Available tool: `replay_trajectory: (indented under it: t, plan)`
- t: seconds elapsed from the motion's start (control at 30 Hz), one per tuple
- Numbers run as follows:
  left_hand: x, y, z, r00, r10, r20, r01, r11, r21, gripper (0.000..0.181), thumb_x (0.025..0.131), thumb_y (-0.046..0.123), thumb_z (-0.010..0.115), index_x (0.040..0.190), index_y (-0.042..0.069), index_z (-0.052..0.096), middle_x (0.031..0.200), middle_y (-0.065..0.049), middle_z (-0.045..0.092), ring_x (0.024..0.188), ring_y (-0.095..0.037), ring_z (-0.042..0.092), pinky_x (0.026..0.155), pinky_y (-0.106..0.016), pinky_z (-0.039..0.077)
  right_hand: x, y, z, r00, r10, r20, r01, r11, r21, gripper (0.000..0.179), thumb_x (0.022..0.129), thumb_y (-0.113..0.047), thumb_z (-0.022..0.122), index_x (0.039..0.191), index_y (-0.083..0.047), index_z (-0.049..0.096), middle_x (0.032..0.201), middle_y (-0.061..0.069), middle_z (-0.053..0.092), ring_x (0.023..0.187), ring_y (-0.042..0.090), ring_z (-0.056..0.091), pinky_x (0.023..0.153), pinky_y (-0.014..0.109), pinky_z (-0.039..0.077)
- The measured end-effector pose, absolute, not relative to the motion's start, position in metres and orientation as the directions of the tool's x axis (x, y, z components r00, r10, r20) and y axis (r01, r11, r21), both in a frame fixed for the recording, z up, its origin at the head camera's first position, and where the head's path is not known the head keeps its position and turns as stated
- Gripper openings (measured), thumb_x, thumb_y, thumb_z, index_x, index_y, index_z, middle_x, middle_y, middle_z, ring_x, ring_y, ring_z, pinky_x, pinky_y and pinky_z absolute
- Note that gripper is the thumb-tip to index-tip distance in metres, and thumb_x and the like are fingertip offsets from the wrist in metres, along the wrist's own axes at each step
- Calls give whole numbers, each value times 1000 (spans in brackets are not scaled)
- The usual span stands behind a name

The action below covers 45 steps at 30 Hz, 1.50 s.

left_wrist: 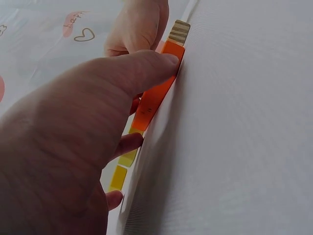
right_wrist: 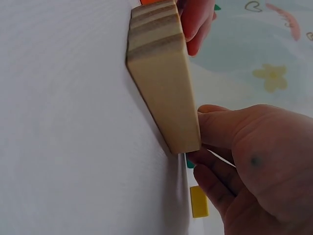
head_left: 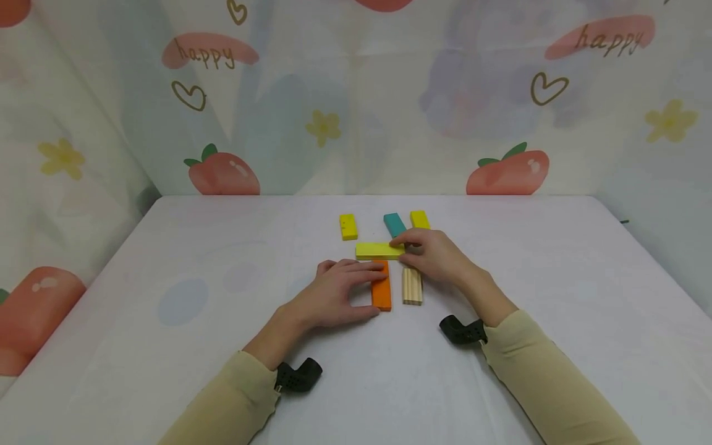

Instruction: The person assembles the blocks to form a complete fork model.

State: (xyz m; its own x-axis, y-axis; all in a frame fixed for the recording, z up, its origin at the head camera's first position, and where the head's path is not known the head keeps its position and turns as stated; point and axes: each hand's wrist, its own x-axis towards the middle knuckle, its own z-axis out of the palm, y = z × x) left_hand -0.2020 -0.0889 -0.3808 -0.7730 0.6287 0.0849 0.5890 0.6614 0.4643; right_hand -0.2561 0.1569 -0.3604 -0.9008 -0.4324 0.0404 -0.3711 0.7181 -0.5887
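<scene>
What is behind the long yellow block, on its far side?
A yellow block, a teal block and another yellow block. The right hand hides the near part of the last two; this cannot be seen.

Behind the white surface (head_left: pixel 389 383) hung a pale backdrop (head_left: pixel 367 161) printed with red fruit (head_left: pixel 225 176), yellow flowers (head_left: pixel 323 128), brown hearts (head_left: pixel 190 95) and pink patches (head_left: pixel 210 50) reading "happy". A faint blue circle (head_left: pixel 183 302) marked the surface's left.

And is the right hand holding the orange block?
No, the left hand grips the orange block, the right hand a long yellow block.
</scene>
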Motion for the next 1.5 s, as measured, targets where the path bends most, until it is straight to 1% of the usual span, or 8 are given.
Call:
replay_trajectory:
  t: [0.3, 0.53, 1.07, 1.5]
  plan:
    - [-203, -87, -380, -772, 630, 90, 596, 665, 451, 56, 93, 42, 73, 145, 25, 60, 152, 12, 52, 142, -17, 45, 111, -54, 24, -255, 156, -360, -900, -434, 36, -373, 724, -580, 32, 96, -7, 69, 128, -6, 69, 132, 13, 67, 124, 36, 60, 107, 54, 46]
    - [-204, -87, -382, -775, 627, 79, 589, 671, 450, 56, 94, 41, 72, 146, 25, 59, 152, 12, 52, 143, -16, 43, 112, -57, 23, -255, 155, -361, -906, -422, 27, -356, 726, -589, 31, 97, -8, 69, 128, -8, 70, 133, 12, 67, 126, 35, 59, 109, 55, 44]
    - [-204, -88, -382, -776, 624, 87, 589, 669, 454, 57, 95, 40, 72, 147, 24, 58, 153, 12, 51, 143, -18, 43, 112, -57, 23, -254, 154, -360, -905, -425, 26, -358, 727, -586, 31, 96, -9, 71, 127, -8, 70, 131, 13, 67, 122, 35, 60, 108, 54, 45]
    - [-204, -88, -381, -779, 621, 80, 583, 673, 454, 55, 95, 40, 71, 146, 24, 58, 153, 11, 51, 143, -19, 43, 111, -56, 23, -255, 154, -360, -904, -426, 18, -354, 726, -590, 31, 96, -8, 70, 127, -6, 70, 131, 14, 67, 124, 36, 61, 107, 54, 45]
